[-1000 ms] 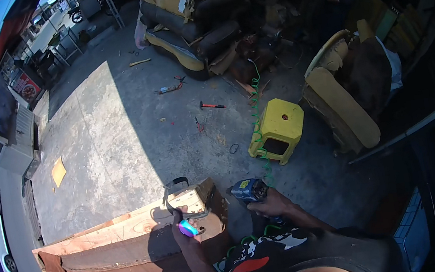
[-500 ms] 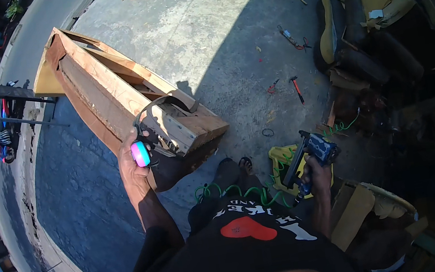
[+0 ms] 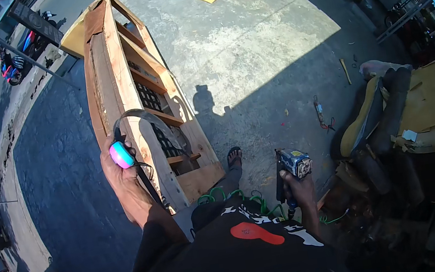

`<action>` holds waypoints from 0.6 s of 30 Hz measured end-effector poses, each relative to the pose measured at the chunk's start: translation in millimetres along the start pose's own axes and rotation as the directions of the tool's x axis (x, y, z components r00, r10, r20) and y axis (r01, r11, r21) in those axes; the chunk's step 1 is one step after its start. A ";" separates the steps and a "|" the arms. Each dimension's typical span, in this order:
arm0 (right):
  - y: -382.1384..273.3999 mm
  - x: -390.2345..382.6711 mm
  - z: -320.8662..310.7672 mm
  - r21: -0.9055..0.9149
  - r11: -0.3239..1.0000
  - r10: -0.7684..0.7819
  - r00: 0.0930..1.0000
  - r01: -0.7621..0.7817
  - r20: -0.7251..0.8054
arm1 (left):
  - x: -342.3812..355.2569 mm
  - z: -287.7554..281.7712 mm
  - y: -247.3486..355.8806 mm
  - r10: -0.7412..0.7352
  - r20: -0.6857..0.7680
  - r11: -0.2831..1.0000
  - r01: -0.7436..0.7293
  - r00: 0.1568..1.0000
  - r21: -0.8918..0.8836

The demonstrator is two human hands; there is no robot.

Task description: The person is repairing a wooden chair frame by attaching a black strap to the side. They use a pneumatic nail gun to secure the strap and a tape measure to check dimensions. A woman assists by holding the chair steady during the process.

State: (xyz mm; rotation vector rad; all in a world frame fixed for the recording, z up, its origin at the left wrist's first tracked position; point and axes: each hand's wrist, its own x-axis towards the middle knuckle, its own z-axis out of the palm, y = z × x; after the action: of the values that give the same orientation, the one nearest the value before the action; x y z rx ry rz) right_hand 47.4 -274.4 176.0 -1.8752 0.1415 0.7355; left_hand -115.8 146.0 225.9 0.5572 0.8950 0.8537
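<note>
The left hand (image 3: pixel 121 177) curls round a black strap (image 3: pixel 139 113), seemingly to control its loop above the wooden frame (image 3: pixel 125 88) at eleven o'clock, while the right hand (image 3: pixel 300 186) clasps a staple gun (image 3: pixel 294 161) at one o'clock, presumably bearing its weight.

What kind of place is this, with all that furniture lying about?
Probably an open-air furniture workshop: there's a wooden furniture frame, a sofa with yellow foam showing, and a nail or staple gun in the right hand.
</note>
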 end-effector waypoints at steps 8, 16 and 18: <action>-160.8 146.7 26.0 -0.018 0.999 -0.039 0.985 0.043 0.167 | 27.5 45.4 -39.3 0.161 -0.265 0.865 -0.007 0.951 0.501; -265.2 344.9 89.1 -0.275 0.924 -0.137 0.900 0.267 0.414 | 96.4 69.7 -141.6 0.350 -0.475 0.510 0.262 0.807 0.820; -290.9 403.5 111.1 -0.281 0.891 -0.193 0.857 0.357 0.477 | 121.1 76.5 -151.8 0.489 -0.577 0.442 0.385 0.655 0.811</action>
State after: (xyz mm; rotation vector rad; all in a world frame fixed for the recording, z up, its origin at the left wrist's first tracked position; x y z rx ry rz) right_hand 447.1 41.5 160.6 -1.9586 -0.5863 1.0078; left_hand 51.8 156.4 102.0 1.2284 2.2486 0.5661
